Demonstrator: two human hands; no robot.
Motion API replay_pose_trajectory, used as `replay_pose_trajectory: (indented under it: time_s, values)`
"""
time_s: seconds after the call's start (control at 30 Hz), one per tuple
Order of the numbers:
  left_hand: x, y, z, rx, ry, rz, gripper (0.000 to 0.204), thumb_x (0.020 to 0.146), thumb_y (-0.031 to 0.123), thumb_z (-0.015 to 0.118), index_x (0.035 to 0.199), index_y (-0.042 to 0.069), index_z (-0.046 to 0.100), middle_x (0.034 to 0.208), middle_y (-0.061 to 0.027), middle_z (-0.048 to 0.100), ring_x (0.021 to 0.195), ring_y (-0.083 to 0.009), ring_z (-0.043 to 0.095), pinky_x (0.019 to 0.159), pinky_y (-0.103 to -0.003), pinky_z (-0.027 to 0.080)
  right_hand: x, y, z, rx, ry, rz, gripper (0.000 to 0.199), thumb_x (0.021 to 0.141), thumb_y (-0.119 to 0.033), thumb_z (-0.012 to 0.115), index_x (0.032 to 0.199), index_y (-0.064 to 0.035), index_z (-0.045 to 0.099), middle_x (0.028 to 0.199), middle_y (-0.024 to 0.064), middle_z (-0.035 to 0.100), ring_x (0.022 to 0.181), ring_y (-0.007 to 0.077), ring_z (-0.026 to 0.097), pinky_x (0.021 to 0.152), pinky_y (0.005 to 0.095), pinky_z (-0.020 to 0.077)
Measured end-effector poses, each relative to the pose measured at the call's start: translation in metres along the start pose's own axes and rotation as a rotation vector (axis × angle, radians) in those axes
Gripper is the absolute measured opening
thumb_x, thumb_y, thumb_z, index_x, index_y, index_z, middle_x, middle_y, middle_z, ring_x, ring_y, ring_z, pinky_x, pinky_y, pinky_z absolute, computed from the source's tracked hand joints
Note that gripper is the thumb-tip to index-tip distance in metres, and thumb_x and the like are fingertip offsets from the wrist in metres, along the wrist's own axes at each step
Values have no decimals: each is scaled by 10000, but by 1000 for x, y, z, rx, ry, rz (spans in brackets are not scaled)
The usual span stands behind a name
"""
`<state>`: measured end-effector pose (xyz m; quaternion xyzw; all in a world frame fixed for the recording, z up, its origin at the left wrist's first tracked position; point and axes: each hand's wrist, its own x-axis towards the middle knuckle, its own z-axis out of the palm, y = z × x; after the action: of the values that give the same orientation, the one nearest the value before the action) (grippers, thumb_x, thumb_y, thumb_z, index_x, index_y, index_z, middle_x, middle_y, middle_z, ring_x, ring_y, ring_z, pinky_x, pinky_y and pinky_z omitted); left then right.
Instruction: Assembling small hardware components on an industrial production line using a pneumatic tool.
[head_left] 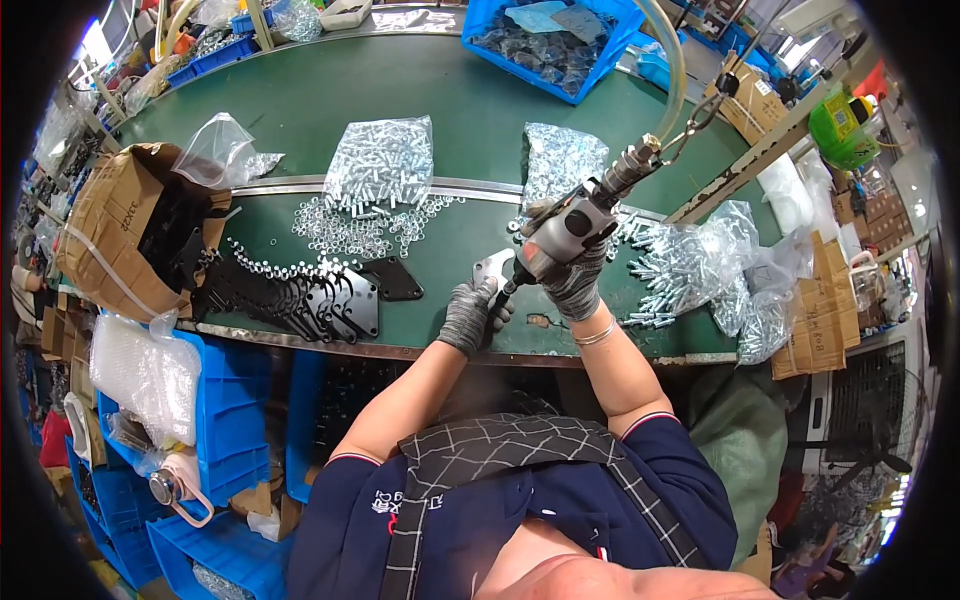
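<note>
My left hand [468, 316], in a grey knit glove, grips a small light-coloured metal plate [490, 267] near the table's front edge. My right hand [577, 285], gloved too, is wrapped round a silver-and-black power screwdriver [572, 232] hung from above. The tool slants down to the left, its tip beside the plate; whether they touch I cannot tell. Left of my left hand lies a black plate [400, 280]. Past it, a row of black brackets [265, 300] stands packed together, with small silver pieces along their far edge. Loose bolts [660, 280] lie right of my right hand.
Silver rings [350, 230] spill before an open bag of metal sleeves [380, 155]. Another hardware bag [562, 155] lies behind the tool. An open carton [115, 230] of dark parts stands left. A blue bin [530, 65] sits at the back, and a post [740, 172] rises at right.
</note>
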<state>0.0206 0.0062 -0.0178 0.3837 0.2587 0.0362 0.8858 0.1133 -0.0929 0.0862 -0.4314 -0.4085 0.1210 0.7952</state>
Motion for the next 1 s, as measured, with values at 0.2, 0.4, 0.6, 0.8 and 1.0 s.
replay_pose_trajectory:
  time_s: [0.2, 0.4, 0.6, 0.8, 1.0]
  values:
    - [3, -5, -2, -5, -6, 35, 237, 922, 226, 495, 910, -3, 551, 641, -123, 603, 446, -172, 543, 379, -262, 428, 1, 6, -3, 202, -7, 90, 527, 860, -495, 539, 1168, -77, 447, 1037, 84, 530, 942, 184, 534, 818, 334, 500]
    - [5, -8, -4, -8, -20, 72, 191, 879, 222, 552, 883, 32, 549, 628, -112, 581, 446, -162, 523, 375, -235, 392, -5, 9, -1, 25, -12, 72, 369, 854, -250, 593, 1139, -63, 453, 1014, 62, 526, 915, 158, 535, 805, 308, 491]
    - [-18, 9, 5, 59, -52, 130, 208, 860, 237, 582, 911, 36, 561, 641, -82, 582, 461, -129, 519, 386, -225, 387, 2, -8, -4, 280, 98, 234, 384, 815, -154, 632, 1154, -72, 471, 1063, 91, 547, 922, 184, 567, 817, 334, 503]
    - [-116, 83, -87, 525, -335, -116, 262, 854, 259, 609, 977, 29, 584, 674, -36, 576, 512, -65, 495, 457, -185, 384, 22, -34, -55, -231, 173, 6, 402, 794, -128, 650, 1144, -59, 464, 991, 79, 577, 865, 176, 579, 758, 318, 509]
    - [-152, 82, -168, 1883, -295, -580, 256, 843, 260, 541, 978, 73, 652, 926, -161, 662, 853, -318, 636, 771, -400, 495, 29, -10, -99, -626, 358, -118, 517, 675, -10, 718, 1110, -66, 444, 928, 55, 566, 809, 160, 573, 728, 301, 501]
